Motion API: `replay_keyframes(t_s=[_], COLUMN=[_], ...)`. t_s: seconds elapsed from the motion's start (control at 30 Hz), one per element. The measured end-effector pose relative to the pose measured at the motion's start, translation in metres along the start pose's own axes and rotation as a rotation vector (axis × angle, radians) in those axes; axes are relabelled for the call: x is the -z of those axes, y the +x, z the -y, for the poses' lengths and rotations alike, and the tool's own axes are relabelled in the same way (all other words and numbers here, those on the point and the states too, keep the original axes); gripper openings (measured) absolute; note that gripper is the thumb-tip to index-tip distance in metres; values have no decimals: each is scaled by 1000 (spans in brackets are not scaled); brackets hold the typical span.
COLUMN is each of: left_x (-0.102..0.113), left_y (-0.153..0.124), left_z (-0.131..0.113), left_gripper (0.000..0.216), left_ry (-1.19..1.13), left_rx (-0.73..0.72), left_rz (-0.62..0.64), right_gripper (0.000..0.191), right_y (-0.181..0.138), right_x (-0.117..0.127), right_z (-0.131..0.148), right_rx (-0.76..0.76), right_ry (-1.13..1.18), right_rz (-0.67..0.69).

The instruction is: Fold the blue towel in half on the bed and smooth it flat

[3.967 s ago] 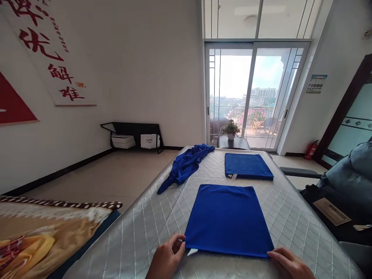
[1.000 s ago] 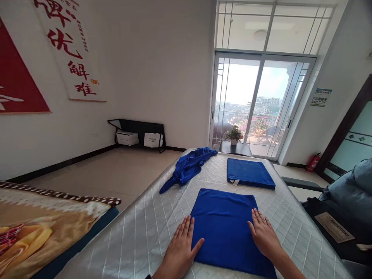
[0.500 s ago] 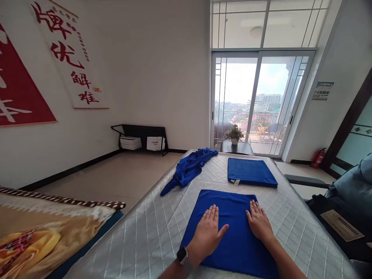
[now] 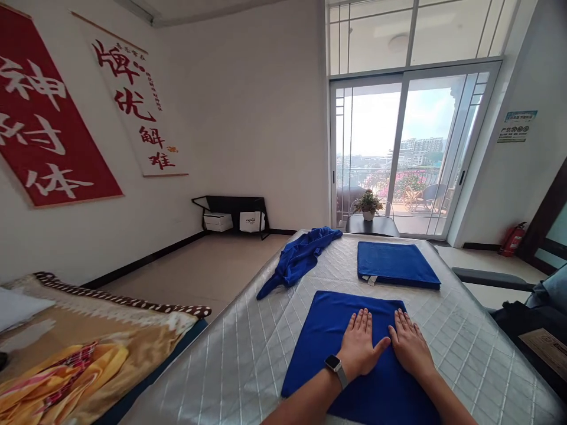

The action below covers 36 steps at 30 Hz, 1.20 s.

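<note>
Both palms press flat on a folded blue cloth [image 4: 323, 342] in front of me. My left hand [image 4: 361, 342], with a watch [image 4: 334, 366] on its wrist, lies on the cloth's middle, fingers stretched out. Along the cloth's right edge rests my right hand [image 4: 411, 342], fingers extended and thumb towards the left one. Beyond them sits a stack of folded blue cloth [image 4: 396, 264] with a white tag [image 4: 370, 280] at its corner. A crumpled blue cloth [image 4: 299, 260] lies to the stack's left.
A silvery quilted cover [image 4: 230, 360] spreads under the cloths. At left is a bed with a tan blanket [image 4: 155, 336] and yellow fabric [image 4: 101, 378]. A potted plant [image 4: 368, 203] stands on a chair past the far edge. Dark bags [image 4: 527, 330] are at right.
My left hand has slid right across the folded cloth, closer to my right hand. The right hand stays near the right edge. The view has turned slightly left.
</note>
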<state>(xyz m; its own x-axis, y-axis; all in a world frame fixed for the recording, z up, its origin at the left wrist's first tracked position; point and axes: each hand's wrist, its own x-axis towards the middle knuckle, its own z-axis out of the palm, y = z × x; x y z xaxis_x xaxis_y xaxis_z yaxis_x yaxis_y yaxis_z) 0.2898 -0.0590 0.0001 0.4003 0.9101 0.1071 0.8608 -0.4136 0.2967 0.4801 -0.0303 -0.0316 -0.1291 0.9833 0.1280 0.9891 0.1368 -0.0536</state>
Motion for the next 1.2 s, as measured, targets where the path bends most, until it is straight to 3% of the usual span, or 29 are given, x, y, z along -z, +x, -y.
replay_keyframes(t_s=[0.3, 0.47, 0.67, 0.87, 0.97, 1.2], left_x=[32, 40, 33, 27, 28, 28], left_y=[-33, -46, -46, -46, -47, -46], left_z=[84, 118, 126, 130, 129, 129], left_gripper=[93, 92, 93, 91, 93, 93], left_ry=[98, 110, 119, 104, 110, 128], left_rx=[247, 324, 328, 287, 290, 305], left_rz=[-57, -113, -154, -211, -210, -198], right_gripper=[70, 70, 69, 66, 65, 65], right_y=[-2, -4, -3, 19, 29, 36], right_x=[9, 15, 28, 44, 40, 21], right_z=[5, 8, 11, 14, 13, 8], right_rx=[-67, -103, -120, -76, -33, -97], right_ry=[66, 95, 18, -12, 26, 27], right_rz=[41, 43, 100, 78, 82, 85])
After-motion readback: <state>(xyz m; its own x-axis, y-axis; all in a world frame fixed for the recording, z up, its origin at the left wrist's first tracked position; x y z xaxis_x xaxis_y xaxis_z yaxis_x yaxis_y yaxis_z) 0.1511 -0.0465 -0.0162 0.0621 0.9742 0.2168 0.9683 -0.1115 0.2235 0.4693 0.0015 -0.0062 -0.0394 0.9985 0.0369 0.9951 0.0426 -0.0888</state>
